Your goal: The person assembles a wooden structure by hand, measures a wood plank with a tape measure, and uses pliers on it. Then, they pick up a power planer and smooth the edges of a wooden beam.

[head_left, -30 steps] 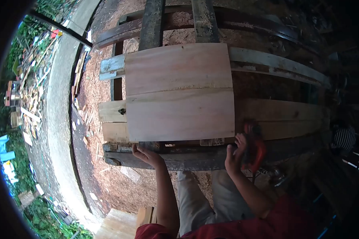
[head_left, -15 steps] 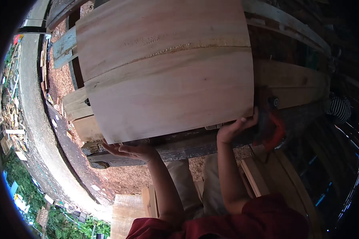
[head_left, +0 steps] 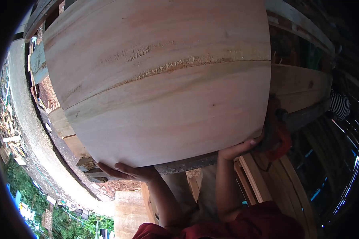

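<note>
The left hand [head_left: 127,172] is lying palm-up, fingers stretched flat under the near-left corner of the wide pale two-plank wooden panel [head_left: 163,87], which is tilting above the dark timber bench [head_left: 187,162]; the right hand [head_left: 237,149] is pinching its near-right edge.

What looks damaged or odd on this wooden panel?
A rough, splintered seam runs across the wooden panel from left to right, with torn fibres along it. The left hand and right hand support its near edge.
</note>
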`<state>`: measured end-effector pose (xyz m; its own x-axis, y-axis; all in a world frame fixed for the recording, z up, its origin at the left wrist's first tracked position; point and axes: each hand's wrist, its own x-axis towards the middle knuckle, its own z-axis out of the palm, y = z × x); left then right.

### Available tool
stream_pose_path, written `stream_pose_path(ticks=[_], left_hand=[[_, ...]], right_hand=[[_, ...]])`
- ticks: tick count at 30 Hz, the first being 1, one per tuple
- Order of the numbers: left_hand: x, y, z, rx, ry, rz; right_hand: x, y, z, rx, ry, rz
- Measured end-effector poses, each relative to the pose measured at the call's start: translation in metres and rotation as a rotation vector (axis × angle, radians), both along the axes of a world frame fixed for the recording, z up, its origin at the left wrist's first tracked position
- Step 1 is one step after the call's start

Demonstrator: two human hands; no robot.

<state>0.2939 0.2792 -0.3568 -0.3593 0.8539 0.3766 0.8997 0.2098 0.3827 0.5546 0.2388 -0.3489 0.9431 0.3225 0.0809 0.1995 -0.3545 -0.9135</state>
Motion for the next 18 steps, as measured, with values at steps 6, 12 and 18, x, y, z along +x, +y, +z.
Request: stream_pose_path(ticks=[6,12,18], left_hand=[[0.007,0.013,0.006,0.068,0.118,-0.156],[0.005,0.018,0.009,0.067,0.258,-0.233],[-0.002,0.018,0.006,0.079,0.346,-0.292]], right_hand=[[0.001,-0.003,-0.005,0.005,-0.027,0.009],[0.0,-0.001,0.001,-0.053,-0.03,0.018],[0.0,0.002,0.003,-0.009,-0.004,0.025]])
